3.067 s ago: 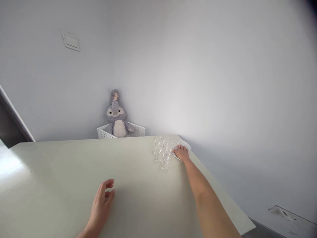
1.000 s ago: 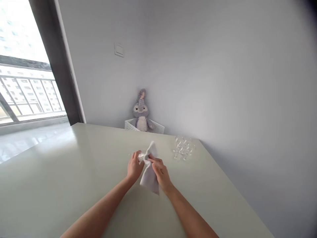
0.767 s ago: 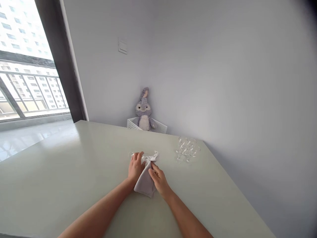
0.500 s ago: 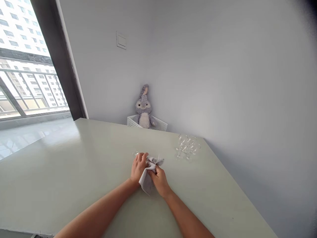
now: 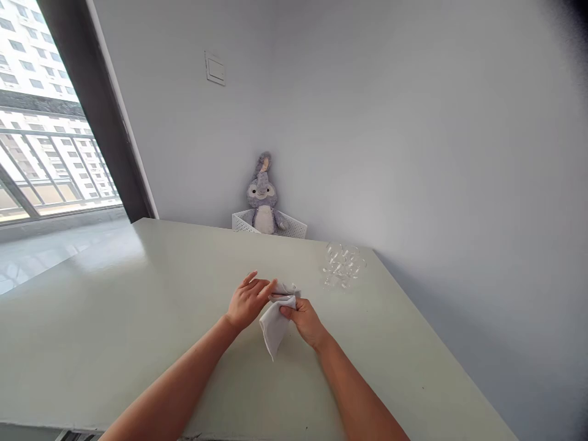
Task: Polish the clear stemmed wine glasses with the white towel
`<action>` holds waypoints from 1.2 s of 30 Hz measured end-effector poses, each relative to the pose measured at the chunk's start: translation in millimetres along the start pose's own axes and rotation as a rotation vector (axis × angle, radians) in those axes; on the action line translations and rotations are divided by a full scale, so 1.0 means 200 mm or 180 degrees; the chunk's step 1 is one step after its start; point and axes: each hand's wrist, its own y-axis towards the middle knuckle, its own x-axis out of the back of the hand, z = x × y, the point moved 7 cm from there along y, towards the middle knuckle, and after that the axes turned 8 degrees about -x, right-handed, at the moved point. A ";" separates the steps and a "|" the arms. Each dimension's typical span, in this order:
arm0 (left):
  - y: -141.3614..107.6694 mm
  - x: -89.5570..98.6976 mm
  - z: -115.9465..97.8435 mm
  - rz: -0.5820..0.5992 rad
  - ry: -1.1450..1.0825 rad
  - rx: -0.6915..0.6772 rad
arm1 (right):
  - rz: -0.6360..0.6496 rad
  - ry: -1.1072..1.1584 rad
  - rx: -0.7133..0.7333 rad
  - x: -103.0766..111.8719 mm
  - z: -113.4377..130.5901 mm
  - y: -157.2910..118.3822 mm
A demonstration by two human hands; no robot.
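Left hand (image 5: pixel 248 301) has spread open against the cloth (image 5: pixel 274 327), which my right hand (image 5: pixel 307 321) pinches; clear pieces (image 5: pixel 342 267) lie beyond it, rightward. I'd keep its loose tail gathered.

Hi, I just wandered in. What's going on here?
A person is handling a pale cloth over a table. The right hand grips it, while the left hand is spread, its fingers at the cloth's edge; whether something is under or inside the cloth can't be made out. A cluster of clear, glass-like pieces sits near the far right corner. Beyond the table, a plush toy sits in a white basket.
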 end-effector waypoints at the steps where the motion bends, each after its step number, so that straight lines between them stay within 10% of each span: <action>1: -0.01 -0.02 0.02 0.0176 -0.0148 0.0070 | 0.0049 -0.0215 0.0020 0.00 0.02 -0.01; 10: -0.10 -0.14 -0.01 0.2331 -0.2825 0.1006 | 0.0515 -0.1047 -0.0118 0.02 0.07 -0.06; 18: 0.05 0.05 -0.05 0.0624 -0.0078 0.0208 | -0.0028 -0.0210 -0.0069 0.11 0.01 0.00; 29: -0.09 -0.07 -0.04 0.2595 -0.2963 0.1213 | 0.0484 -0.0824 -0.0273 0.05 0.03 -0.05; 36: 0.04 0.02 -0.06 0.0771 -0.0187 0.0348 | -0.0083 -0.0266 -0.0093 0.14 -0.01 0.01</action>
